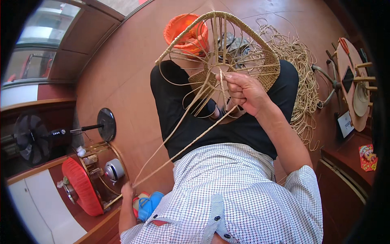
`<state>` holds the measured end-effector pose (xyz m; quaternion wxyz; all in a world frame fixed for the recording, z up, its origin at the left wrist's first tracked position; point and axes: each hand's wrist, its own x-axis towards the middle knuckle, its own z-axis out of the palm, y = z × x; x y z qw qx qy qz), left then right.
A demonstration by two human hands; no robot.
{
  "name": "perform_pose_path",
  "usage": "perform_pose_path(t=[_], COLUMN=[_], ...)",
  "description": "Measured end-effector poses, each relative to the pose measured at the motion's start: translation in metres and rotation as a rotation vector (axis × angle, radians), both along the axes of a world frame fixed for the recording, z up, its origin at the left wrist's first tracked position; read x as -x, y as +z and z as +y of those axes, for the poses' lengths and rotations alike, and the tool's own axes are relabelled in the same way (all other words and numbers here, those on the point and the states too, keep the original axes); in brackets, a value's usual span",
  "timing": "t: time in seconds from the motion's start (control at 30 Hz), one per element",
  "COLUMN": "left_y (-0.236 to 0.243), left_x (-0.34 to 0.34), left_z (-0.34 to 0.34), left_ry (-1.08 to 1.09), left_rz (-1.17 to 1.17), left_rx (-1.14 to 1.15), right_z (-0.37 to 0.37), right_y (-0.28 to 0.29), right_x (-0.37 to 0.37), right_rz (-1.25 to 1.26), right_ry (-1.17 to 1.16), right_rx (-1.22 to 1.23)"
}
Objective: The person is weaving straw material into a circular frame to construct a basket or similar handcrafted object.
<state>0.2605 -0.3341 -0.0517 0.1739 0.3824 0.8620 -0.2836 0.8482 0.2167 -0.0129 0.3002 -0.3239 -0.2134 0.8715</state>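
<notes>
Closest in, the left hand [127,189] is way down and off to the left of the basket frame [219,61], fingers closed around the ends of two long cane strands [178,140] and pulling them taut. They run straight up to the frame's woven middle. The frame sits over the lap, propped up on its edge with the bare ribs fanning out from the centre. The right hand [243,91] is right at that centre, thumb and fingers pinched on the strands where they meet the weave, wrist bent and forearm slanting up from the lower right. I'd say the trick here is keeping the pull even with the left while the right holds the crossing snug, so nothing slackens. Beyond the frame there's an orange bucket [187,32], and a heap of loose cord [298,65] to its right.
</notes>
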Motion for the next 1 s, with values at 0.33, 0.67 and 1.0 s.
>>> perform_pose_path(t=[0.33, 0.67, 1.0], left_y=[0.017, 0.087, 0.046], left_x=[0.013, -0.320, -0.174], left_z=[-0.018, 0.388, 0.312], left_ry=[-0.401, -0.286, -0.207], left_rz=[0.006, -0.863, -0.342], left_rx=[0.059, -0.970, -0.833], right_z=[0.000, -0.002, -0.011], right_y=[0.000, -0.010, 0.005], right_x=[0.006, 0.011, 0.012], right_rz=[-0.035, -0.042, -0.117], right_ry=[0.052, 0.032, -0.023], right_rx=[-0.083, -0.098, -0.104])
